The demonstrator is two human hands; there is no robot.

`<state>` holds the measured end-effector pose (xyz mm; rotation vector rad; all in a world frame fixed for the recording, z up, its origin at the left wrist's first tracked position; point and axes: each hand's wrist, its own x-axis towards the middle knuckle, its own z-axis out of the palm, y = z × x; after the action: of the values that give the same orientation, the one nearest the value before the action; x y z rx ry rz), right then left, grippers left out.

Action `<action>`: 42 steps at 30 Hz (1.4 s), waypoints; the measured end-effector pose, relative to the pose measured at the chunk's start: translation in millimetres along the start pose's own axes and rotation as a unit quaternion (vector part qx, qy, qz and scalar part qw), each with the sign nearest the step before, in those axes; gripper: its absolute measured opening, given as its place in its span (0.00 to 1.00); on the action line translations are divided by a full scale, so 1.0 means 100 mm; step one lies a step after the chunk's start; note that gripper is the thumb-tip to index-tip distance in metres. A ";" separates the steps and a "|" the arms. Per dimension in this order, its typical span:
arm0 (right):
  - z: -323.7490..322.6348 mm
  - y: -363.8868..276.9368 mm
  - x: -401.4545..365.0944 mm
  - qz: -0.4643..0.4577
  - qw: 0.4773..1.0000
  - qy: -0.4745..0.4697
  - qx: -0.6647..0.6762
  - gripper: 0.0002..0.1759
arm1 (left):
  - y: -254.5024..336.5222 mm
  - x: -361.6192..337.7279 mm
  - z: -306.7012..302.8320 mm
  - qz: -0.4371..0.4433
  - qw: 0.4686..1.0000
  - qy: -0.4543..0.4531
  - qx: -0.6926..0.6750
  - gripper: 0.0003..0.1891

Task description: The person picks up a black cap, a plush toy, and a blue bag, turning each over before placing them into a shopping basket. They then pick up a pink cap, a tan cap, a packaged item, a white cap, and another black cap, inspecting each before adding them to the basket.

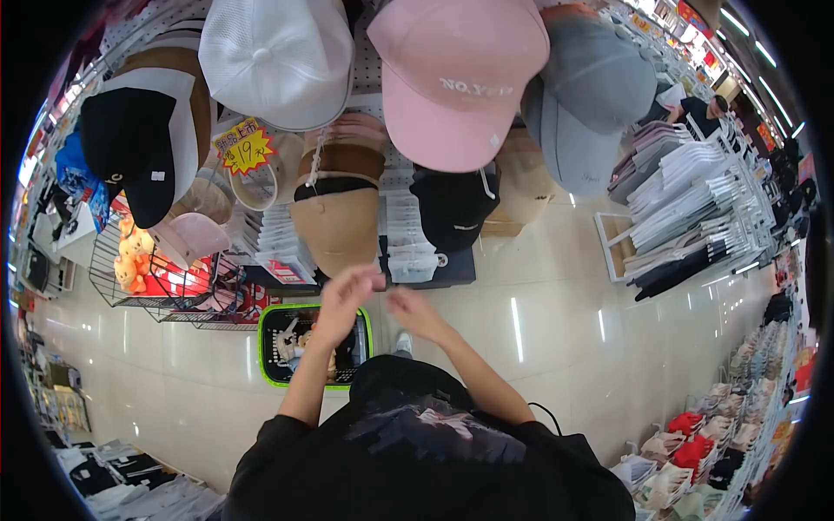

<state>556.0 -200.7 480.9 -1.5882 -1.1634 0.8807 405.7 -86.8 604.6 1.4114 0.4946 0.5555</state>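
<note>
My left hand (346,293) is raised before the rack of caps, its fingers drawn together. A small dark pinkish spot shows at its fingertips, too small and blurred to name. Close by on the right, my right hand (415,313) is blurred, with fingers that look curled. The hands are apart. Just above them hangs a tan cap (334,227), with a black cap (454,207) to its right. A black shopping basket with a green rim (263,347) stands on the floor below my left forearm, holding several small items.
Higher up hang a white cap (276,65), a pink cap (465,82) and grey caps (599,74). A yellow price sign (243,148) marks the rack. A wire basket (109,273) of plush toys stands left, a clothes rack (686,200) right. A person (704,111) is behind it.
</note>
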 end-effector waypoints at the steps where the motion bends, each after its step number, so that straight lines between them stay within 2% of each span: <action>1: -0.16 -0.58 0.17 -0.015 0.996 0.035 0.078 0.12 | 0.34 0.17 0.03 0.054 0.998 0.010 -0.026 0.16; 3: -0.58 -1.57 0.37 -0.148 0.981 0.103 0.070 0.09 | 0.81 0.50 0.07 0.179 0.982 0.043 -0.039 0.16; 5: -1.04 -2.33 0.44 -0.296 0.941 0.164 0.008 0.07 | 1.15 0.80 0.14 0.264 0.959 0.068 -0.077 0.17; 6: -1.21 -2.60 0.50 -0.372 0.899 0.231 -0.021 0.06 | 1.26 0.91 0.19 0.270 0.956 0.077 -0.080 0.17; 7: -1.41 -2.82 0.56 -0.456 0.831 0.302 -0.100 0.07 | 1.34 0.99 0.24 0.275 0.951 0.096 -0.103 0.18; 8: -1.57 -3.06 0.62 -0.501 0.792 0.337 -0.085 0.10 | 1.40 1.06 0.27 0.281 0.945 0.114 -0.125 0.19; 9: -1.71 -3.25 0.71 -0.530 0.742 0.399 -0.098 0.14 | 1.43 1.10 0.29 0.279 0.943 0.122 -0.130 0.20; 11: -1.94 -3.62 0.88 -0.547 0.675 0.464 -0.176 0.15 | 1.44 1.16 0.26 0.263 0.948 0.099 -0.148 0.22; 13: -1.99 -3.90 1.05 -0.530 0.649 0.493 -0.234 0.17 | 1.38 1.24 0.28 0.250 0.953 0.095 -0.142 0.23; 14: -1.99 -3.96 1.10 -0.523 0.654 0.493 -0.236 0.17 | 1.33 1.26 0.29 0.238 0.958 0.088 -0.137 0.25; 15: -1.99 -4.00 1.15 -0.462 0.713 0.476 -0.227 0.22 | 1.29 1.27 0.28 0.230 0.959 0.090 -0.139 0.25; 16: -1.97 -4.02 1.19 -0.400 0.766 0.455 -0.216 0.27 | 1.26 1.28 0.28 0.196 0.965 0.049 -0.166 0.25; 17: -1.97 -4.03 1.21 -0.398 0.769 0.450 -0.218 0.27 | 1.25 1.29 0.27 0.166 0.967 0.008 -0.192 0.25; 19: -2.03 -4.07 1.26 -0.352 0.776 0.447 -0.272 0.26 | 1.24 1.32 0.29 0.150 0.965 0.003 -0.215 0.26; 23: -2.13 -4.11 1.24 -0.366 0.778 0.446 -0.251 0.18 | 1.26 1.37 0.32 0.144 0.970 -0.006 -0.197 0.25; 25: -2.19 -4.12 1.22 -0.389 0.784 0.420 -0.240 0.15 | 1.19 1.39 0.33 0.147 0.963 -0.051 -0.220 0.25; 26: -2.19 -4.14 1.19 -0.377 0.791 0.424 -0.229 0.14 | 1.17 1.42 0.38 0.164 0.958 -0.039 -0.234 0.20; 27: -2.17 -4.15 1.15 -0.365 0.798 0.427 -0.217 0.14 | 1.17 1.42 0.38 0.164 0.958 -0.037 -0.233 0.20; 28: -2.15 -4.17 1.12 -0.365 0.799 0.426 -0.215 0.14 | 1.17 1.40 0.37 0.150 0.960 -0.062 -0.230 0.17; 30: -2.10 -4.23 1.04 -0.350 0.792 0.456 -0.204 0.13 | 1.24 1.32 0.37 0.130 0.957 -0.102 -0.238 0.08; 31: -2.10 -4.25 1.01 -0.347 0.796 0.452 -0.202 0.13 | 1.27 1.26 0.39 0.127 0.958 -0.098 -0.238 0.08; 33: -2.16 -4.31 0.96 -0.388 0.772 0.451 -0.225 0.13 | 1.33 1.17 0.42 0.168 0.944 -0.122 -0.257 0.08; 34: -2.23 -4.32 0.98 -0.448 0.760 0.426 -0.203 0.15 | 1.38 1.11 0.44 0.185 0.942 -0.118 -0.255 0.08; 35: -2.32 -4.34 0.94 -0.422 0.773 0.433 -0.191 0.15 | 1.42 1.06 0.44 0.181 0.945 -0.108 -0.250 0.08; 36: -2.25 -4.38 0.91 -0.419 0.765 0.451 -0.191 0.14 | 1.46 1.01 0.43 0.199 0.941 -0.121 -0.244 0.09; 37: -2.14 -4.42 0.84 -0.414 0.755 0.470 -0.193 0.13 | 1.48 0.96 0.42 0.215 0.937 -0.136 -0.238 0.09; 38: -1.90 -4.48 0.71 -0.353 0.712 0.547 -0.264 0.14 | 1.49 0.89 0.39 0.217 0.933 -0.156 -0.241 0.08; 39: -1.88 -4.44 0.62 -0.351 0.714 0.547 -0.261 0.14 | 1.47 0.81 0.37 0.215 0.934 -0.155 -0.240 0.08; 41: -1.84 -4.35 0.47 -0.417 0.674 0.533 -0.295 0.14 | 1.40 0.60 0.32 0.221 0.933 -0.165 -0.231 0.08; 42: -1.73 -4.29 0.44 -0.478 0.682 0.489 -0.261 0.14 | 1.32 0.49 0.27 0.220 0.932 -0.168 -0.235 0.08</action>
<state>608.1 -162.6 940.8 -1.2147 -1.1725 -0.9960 451.7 -67.4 739.2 1.1164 -0.2346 0.7165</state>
